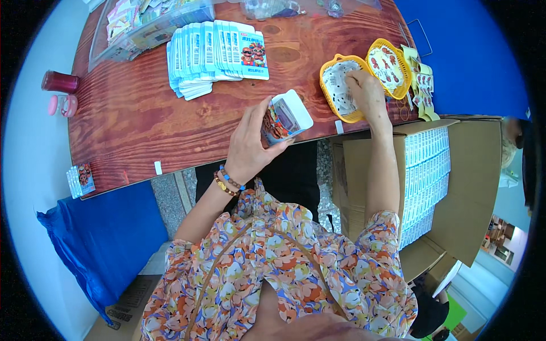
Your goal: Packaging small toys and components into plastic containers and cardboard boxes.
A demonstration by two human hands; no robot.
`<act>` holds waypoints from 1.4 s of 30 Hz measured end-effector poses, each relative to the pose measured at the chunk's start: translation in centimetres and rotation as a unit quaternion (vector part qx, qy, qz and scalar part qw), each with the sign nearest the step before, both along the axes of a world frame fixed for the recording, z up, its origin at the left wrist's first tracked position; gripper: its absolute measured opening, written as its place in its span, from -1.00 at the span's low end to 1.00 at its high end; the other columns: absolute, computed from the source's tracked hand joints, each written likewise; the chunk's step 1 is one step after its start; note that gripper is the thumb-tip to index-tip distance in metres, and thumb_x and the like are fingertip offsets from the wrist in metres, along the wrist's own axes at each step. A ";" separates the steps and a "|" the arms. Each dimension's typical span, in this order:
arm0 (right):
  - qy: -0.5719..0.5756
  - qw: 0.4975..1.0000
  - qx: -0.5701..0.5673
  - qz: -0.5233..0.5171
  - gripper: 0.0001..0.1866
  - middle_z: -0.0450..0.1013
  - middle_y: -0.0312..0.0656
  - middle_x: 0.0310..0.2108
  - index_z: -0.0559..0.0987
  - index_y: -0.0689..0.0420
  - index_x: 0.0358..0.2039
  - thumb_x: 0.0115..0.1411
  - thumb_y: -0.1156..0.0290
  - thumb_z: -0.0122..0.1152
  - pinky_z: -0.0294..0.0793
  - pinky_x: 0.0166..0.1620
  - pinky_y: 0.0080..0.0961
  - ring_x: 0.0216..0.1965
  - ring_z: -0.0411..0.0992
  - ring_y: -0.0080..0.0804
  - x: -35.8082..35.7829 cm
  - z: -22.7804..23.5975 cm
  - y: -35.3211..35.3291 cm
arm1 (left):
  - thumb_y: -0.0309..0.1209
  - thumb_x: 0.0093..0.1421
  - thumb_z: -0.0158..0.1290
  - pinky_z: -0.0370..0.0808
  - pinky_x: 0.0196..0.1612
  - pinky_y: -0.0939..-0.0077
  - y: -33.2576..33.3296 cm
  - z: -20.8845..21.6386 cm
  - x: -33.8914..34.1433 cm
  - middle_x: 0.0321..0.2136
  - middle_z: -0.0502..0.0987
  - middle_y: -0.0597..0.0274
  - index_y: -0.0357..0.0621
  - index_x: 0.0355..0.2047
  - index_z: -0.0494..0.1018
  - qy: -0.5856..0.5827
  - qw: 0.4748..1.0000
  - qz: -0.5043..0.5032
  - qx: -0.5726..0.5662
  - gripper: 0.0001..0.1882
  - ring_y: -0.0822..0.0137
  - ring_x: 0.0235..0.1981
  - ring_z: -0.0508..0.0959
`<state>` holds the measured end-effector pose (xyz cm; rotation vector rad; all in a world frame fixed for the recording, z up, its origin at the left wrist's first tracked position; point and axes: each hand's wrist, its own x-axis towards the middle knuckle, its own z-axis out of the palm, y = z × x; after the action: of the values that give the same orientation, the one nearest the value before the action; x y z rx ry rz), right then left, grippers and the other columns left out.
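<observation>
My left hand (248, 145) holds a small open white carton (286, 117) with a cartoon print, its flap raised, just off the near edge of the wooden table (142, 119). My right hand (368, 94) reaches into a yellow plastic basket (331, 98) holding small white printed packets, fingers down on them; whether it grips one I cannot tell. A second yellow basket (400, 63) with cartoon cards sits just right of it. A fanned stack of flat blue-and-white cartons (213, 54) lies on the table, far-left of my left hand.
A clear plastic tray of packets (145, 25) stands at the far left. A red jar (60, 82) and pink lid (61, 105) sit at the table's left edge. An open cardboard box (472, 182) filled with packed cartons stands at my right. Blue cloth (102, 238) lies lower left.
</observation>
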<state>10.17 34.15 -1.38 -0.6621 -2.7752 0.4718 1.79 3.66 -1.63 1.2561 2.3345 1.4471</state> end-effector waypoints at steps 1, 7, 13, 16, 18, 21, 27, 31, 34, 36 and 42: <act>0.002 0.997 -0.074 -0.019 -0.77 0.53 -0.10 -0.51 0.62 0.29 -0.18 0.24 0.42 0.15 0.49 -0.36 -0.47 -0.51 0.51 -0.41 0.1 0.3 -0.1 | -0.28 -0.04 0.40 0.52 0.02 0.17 0.0 -0.1 0.0 0.01 0.43 -0.07 -0.24 0.26 0.21 0.004 1.000 0.001 0.003 -0.10 -0.04 0.02 0.52; 0.058 0.955 -0.283 -0.061 -0.77 0.52 -0.19 -0.57 0.63 0.32 -0.16 0.21 0.48 0.17 0.36 -0.50 -0.54 -0.58 0.45 -0.57 0.5 1.5 -0.1 | -0.26 -0.04 0.39 0.52 0.03 0.17 0.2 0.0 -0.1 0.03 0.43 -0.07 -0.23 0.27 0.20 0.009 1.000 -0.007 -0.003 -0.09 -0.03 0.04 0.51; 0.038 0.937 -0.338 -0.085 -0.75 0.55 -0.28 -0.46 0.61 0.34 -0.09 0.24 0.52 0.20 0.28 -0.57 -0.77 -0.56 0.45 -0.68 0.3 2.5 0.0 | -0.24 -0.03 0.39 0.52 0.02 0.17 0.6 -0.2 -0.1 0.04 0.42 -0.05 -0.21 0.28 0.19 0.011 1.000 -0.015 -0.001 -0.08 -0.02 0.04 0.51; 0.073 0.921 -0.371 -0.093 -0.72 0.56 -0.26 -0.42 0.59 0.35 -0.04 0.23 0.56 0.18 0.31 -0.56 -0.78 -0.55 0.46 -0.66 0.7 2.6 -0.2 | -0.23 -0.03 0.39 0.53 0.01 0.17 0.9 -0.6 -0.2 0.04 0.41 -0.06 -0.20 0.29 0.18 0.013 1.000 -0.017 -0.004 -0.07 -0.02 0.04 0.51; 0.060 0.928 -0.356 -0.092 -0.70 0.57 -0.24 -0.40 0.59 0.34 -0.03 0.22 0.57 0.17 0.33 -0.53 -0.73 -0.52 0.49 -0.63 0.9 2.6 -0.1 | -0.22 -0.03 0.39 0.53 0.00 0.17 1.0 -0.7 -0.1 0.04 0.41 -0.07 -0.20 0.30 0.17 0.014 1.000 -0.020 -0.006 -0.06 -0.03 0.03 0.51; 0.059 0.936 -0.343 -0.063 -0.71 0.58 -0.20 -0.41 0.60 0.32 -0.05 0.21 0.56 0.16 0.37 -0.49 -0.64 -0.51 0.52 -0.58 1.2 2.2 0.5 | -0.23 -0.03 0.38 0.53 0.00 0.17 1.0 -0.6 0.0 0.04 0.41 -0.06 -0.19 0.30 0.17 0.015 1.000 -0.024 -0.005 -0.06 -0.03 0.02 0.51; -0.023 0.972 -0.204 -0.116 -0.85 0.53 -0.30 -0.54 0.65 0.30 -0.27 0.20 0.49 0.24 0.34 -0.51 -0.67 -0.62 0.41 -0.65 0.6 4.2 -1.3 | -0.26 -0.05 0.39 0.53 0.00 0.17 1.3 -0.5 0.1 0.04 0.41 -0.04 -0.17 0.30 0.16 0.007 1.000 -0.027 -0.009 -0.06 -0.03 0.02 0.51; 0.014 0.957 -0.268 -0.110 -0.82 0.51 -0.24 -0.58 0.65 0.25 -0.26 0.17 0.43 0.29 0.39 -0.50 -0.60 -0.63 0.44 -0.60 0.9 3.5 -0.5 | -0.26 -0.05 0.39 0.54 0.00 0.18 1.4 -0.4 0.0 0.02 0.41 -0.03 -0.16 0.30 0.16 0.003 0.999 -0.033 -0.006 -0.05 -0.02 0.01 0.51; 0.022 0.944 -0.314 -0.103 -0.81 0.53 -0.27 -0.54 0.64 0.29 -0.21 0.19 0.47 0.26 0.36 -0.51 -0.65 -0.60 0.44 -0.64 0.9 4.1 -0.9 | -0.26 -0.05 0.38 0.54 -0.01 0.18 1.5 -0.5 -0.1 0.01 0.41 -0.02 -0.16 0.31 0.16 0.009 0.999 -0.031 -0.010 -0.05 -0.01 0.00 0.52; 0.035 0.937 -0.337 -0.085 -0.79 0.54 -0.29 -0.52 0.63 0.30 -0.17 0.20 0.50 0.24 0.36 -0.50 -0.69 -0.58 0.44 -0.66 1.2 3.8 -0.6 | -0.26 -0.05 0.38 0.54 -0.02 0.18 1.7 -0.5 -0.1 0.01 0.41 -0.02 -0.15 0.31 0.15 0.010 0.999 -0.032 -0.013 -0.05 -0.01 -0.01 0.52; 0.105 0.909 -0.402 -0.037 -0.70 0.55 -0.33 -0.41 0.58 0.28 0.00 0.24 0.55 0.22 0.19 -0.58 -0.83 -0.57 0.42 -0.75 1.9 4.3 -1.1 | -0.24 -0.05 0.38 0.57 -0.09 0.18 3.0 -0.4 -0.1 -0.03 0.42 0.02 -0.14 0.29 0.17 0.053 0.998 -0.009 -0.034 -0.07 0.02 -0.05 0.53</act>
<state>12.04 33.09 2.89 -0.7989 -2.2669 1.5977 1.65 6.66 -2.06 1.3634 2.4102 1.3131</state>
